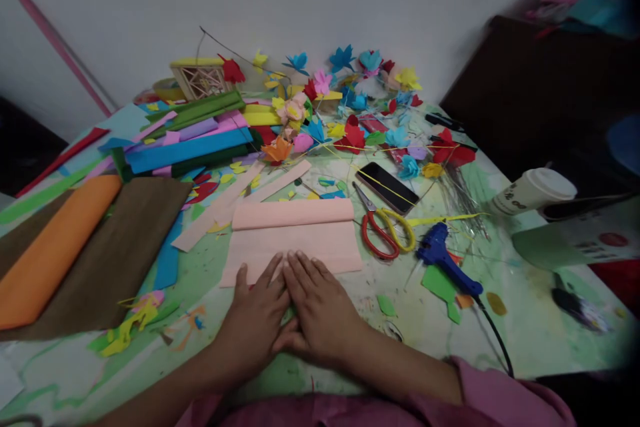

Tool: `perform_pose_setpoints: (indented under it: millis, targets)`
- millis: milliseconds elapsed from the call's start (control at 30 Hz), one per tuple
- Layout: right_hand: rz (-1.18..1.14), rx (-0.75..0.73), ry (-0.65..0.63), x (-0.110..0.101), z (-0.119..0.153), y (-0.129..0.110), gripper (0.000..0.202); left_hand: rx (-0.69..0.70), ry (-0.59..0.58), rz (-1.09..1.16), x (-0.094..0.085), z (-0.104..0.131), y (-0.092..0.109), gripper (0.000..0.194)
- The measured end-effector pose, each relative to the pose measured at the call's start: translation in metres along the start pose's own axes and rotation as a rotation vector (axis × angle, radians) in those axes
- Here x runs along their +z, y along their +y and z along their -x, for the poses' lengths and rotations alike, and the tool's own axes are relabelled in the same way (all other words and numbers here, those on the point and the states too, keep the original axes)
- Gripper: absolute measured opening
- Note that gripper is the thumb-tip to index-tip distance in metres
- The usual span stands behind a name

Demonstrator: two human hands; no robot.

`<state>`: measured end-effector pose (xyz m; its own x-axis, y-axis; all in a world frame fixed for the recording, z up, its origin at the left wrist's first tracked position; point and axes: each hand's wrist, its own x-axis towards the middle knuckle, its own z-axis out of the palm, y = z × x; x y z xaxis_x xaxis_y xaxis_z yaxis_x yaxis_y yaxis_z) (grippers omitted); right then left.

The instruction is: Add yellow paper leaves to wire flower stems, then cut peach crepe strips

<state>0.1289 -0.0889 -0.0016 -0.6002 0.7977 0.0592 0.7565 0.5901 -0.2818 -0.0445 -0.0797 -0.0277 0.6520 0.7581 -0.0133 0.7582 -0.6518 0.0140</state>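
Note:
A sheet of pale pink crepe paper lies in front of me, its far edge folded or rolled over into a band. My left hand rests flat on the sheet's near edge, fingers stretched out and thumb apart. Beside it, my right hand also presses flat there, its fingertips meeting those of the left. Neither hand grips anything. Just right of the paper are scissors with one red and one yellow handle. Two pale pink strips lie beyond its left corner.
A blue glue gun with a black cord lies at the right, near a phone and a lidded paper cup. Orange crepe paper and brown crepe paper cover the left. Paper flowers crowd the back by the wall.

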Motion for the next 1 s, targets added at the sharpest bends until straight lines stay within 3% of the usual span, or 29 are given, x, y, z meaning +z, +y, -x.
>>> perform_pose_setpoints:
  millis: [333, 533, 733, 867, 1000]
  targets:
    - [0.068, 0.157, -0.025, 0.003, 0.024, 0.036, 0.087, -0.045, 0.081, -0.045, 0.01, 0.018, -0.026, 0.077]
    - [0.115, 0.2, 0.01, 0.004, 0.033, 0.041, 0.088, -0.082, 0.088, -0.088, 0.012, 0.033, -0.039, 0.085]
    - [0.151, 0.22, 0.011, 0.006, 0.035, 0.041, 0.088, -0.112, 0.056, -0.068, 0.008, 0.036, -0.042, 0.08]
    - [0.165, 0.222, 0.018, 0.008, 0.035, 0.041, 0.089, -0.079, 0.074, -0.035, 0.001, 0.034, -0.035, 0.073]
    - [0.188, 0.21, 0.042, 0.009, 0.037, 0.041, 0.087, 0.175, -0.035, 0.116, -0.009, 0.029, -0.002, 0.073]
